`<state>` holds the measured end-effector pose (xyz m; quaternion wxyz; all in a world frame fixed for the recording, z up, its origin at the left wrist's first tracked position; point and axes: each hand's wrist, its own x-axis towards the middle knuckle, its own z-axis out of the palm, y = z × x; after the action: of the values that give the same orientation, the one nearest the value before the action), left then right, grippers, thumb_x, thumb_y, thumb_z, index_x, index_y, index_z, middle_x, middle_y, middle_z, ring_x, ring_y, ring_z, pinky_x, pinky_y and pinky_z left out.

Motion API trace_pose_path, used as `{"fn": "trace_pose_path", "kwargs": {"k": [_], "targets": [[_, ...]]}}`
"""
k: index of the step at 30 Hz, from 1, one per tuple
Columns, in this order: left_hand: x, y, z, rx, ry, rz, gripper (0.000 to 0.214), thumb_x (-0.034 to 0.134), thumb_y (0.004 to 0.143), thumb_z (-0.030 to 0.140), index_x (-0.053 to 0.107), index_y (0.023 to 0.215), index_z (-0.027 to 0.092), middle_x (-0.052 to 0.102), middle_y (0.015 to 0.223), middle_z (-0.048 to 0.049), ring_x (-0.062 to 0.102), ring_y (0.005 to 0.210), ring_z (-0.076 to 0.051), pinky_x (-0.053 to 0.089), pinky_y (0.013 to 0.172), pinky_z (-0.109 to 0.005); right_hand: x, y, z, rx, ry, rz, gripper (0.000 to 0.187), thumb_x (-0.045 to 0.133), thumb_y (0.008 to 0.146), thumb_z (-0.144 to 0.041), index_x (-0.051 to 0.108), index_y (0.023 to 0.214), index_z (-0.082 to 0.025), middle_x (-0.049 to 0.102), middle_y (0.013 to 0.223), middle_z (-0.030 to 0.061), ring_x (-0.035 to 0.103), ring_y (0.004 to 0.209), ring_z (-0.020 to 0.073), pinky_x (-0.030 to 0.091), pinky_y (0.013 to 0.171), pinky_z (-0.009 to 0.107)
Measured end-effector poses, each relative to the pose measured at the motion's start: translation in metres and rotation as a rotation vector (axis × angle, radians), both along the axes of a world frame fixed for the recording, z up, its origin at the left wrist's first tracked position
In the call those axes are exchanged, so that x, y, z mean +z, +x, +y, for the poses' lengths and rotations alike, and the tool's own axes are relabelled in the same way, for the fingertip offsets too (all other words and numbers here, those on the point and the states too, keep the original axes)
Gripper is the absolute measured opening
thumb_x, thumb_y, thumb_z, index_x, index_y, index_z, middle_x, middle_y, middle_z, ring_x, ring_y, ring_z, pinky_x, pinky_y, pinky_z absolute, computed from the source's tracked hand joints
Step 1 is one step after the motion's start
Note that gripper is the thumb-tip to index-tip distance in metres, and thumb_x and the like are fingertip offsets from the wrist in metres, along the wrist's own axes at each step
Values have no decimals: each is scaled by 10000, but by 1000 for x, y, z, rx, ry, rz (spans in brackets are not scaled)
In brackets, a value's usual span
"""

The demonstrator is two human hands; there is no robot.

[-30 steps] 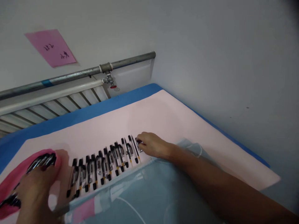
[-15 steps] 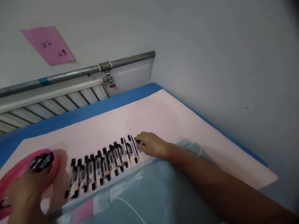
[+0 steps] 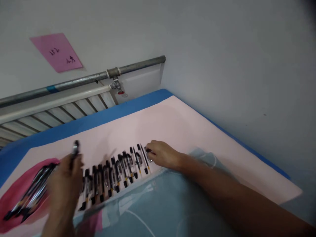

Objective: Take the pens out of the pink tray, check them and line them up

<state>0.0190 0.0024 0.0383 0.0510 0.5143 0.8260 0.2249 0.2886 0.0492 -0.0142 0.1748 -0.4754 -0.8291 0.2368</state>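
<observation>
My left hand (image 3: 65, 177), smeared by motion, is closed on a black-capped pen (image 3: 75, 149) that sticks up past the fingers. It hovers between a pink basket (image 3: 11, 197) and a row of pens (image 3: 101, 181). Several more clear-barrelled pens (image 3: 37, 187) lie slanted in the basket. The row is made of uncapped pens and loose black caps set side by side on pale pink paper. At the row's right end my right hand (image 3: 160, 153) is closed, fingertips down at the paper, with a small clear and black piece showing under them; what exactly it grips is mostly hidden.
A light blue plastic bag or cloth (image 3: 153, 207) lies along the near side, just below the row. The pink paper (image 3: 168, 118) covers a blue table (image 3: 96, 118). Behind stand a radiator (image 3: 61, 113) and a metal pipe (image 3: 86, 80); a wall (image 3: 234, 82) rises at the right.
My left hand has come out of the basket and moved right with a pen upright in it. My right hand has stayed at the row's end. The view has shifted slightly.
</observation>
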Motion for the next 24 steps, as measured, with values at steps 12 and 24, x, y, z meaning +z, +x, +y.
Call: {"fn": "trace_pose_path", "kwargs": {"k": [12, 24], "targets": [[-36, 114, -29, -433, -309, -1110, 328, 491, 762, 487, 564, 878, 189, 422, 574, 41, 344, 465, -64, 258, 422, -171, 32, -14, -20, -59, -695, 907, 142, 529, 765, -279, 587, 793, -152, 469, 513, -41, 438, 468, 54, 337, 445, 171], [-43, 110, -24, -360, -353, -1380, 330, 558, 729, 448, 559, 924, 181, 404, 588, 60, 218, 391, -15, 116, 342, -145, 23, -1, 4, -300, -690, 933, 119, 472, 735, -243, 542, 709, -151, 552, 611, -7, 439, 420, 53, 290, 381, 183]]}}
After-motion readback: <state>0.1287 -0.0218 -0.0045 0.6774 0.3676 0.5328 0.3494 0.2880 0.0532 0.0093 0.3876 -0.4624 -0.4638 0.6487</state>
